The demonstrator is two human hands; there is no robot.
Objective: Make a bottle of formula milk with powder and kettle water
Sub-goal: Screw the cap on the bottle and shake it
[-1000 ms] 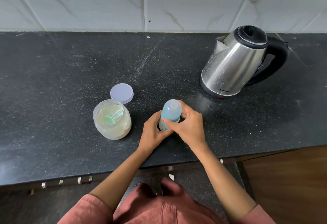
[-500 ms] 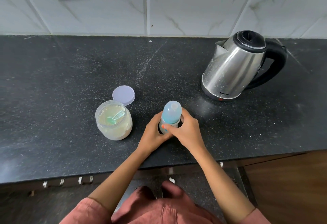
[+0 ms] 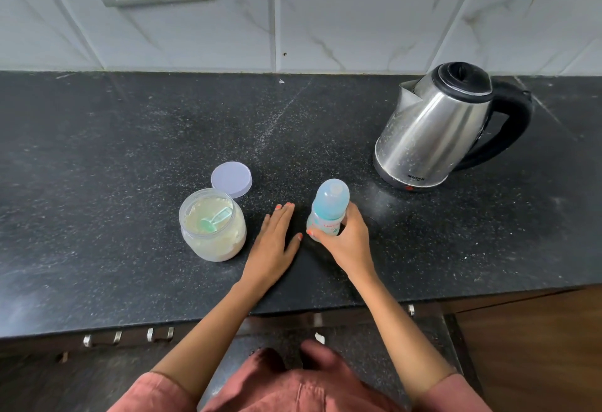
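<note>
**Bottle being held with its cap on; contents not to be told**

Head view: the bottle (image 3: 328, 213) is being held upright on the counter (image 3: 130, 138) by the right hand (image 3: 347, 242), whose fingers and thumb are being curled round its lower body. A pale blue cap is being carried on top of it. The left hand (image 3: 277, 242) is being rested flat on the counter with its fingers straight and together and nothing in its grasp. It is lying just beside the bottle without touching it, between the bottle and the jar of powder (image 3: 212, 224).

The jar is being left open, with a green scoop (image 3: 216, 218) lying in the powder. Its lid (image 3: 231, 179) is lying on the counter just behind it. The kettle (image 3: 433, 131) is being left standing to the right and further back, well apart from both hands, with its own lid down.

As a judgement, the only step that can be counted as done is the opening of the jar. The bottle's body is being hidden largely by the fingers, so it cannot be told whether powder or water is inside. If it is empty, nearly all is being left to do: the cap taken off, powder scooped in, water poured from the kettle, the bottle closed and shaken. If it is filled, only the tidying away is being left.
</note>
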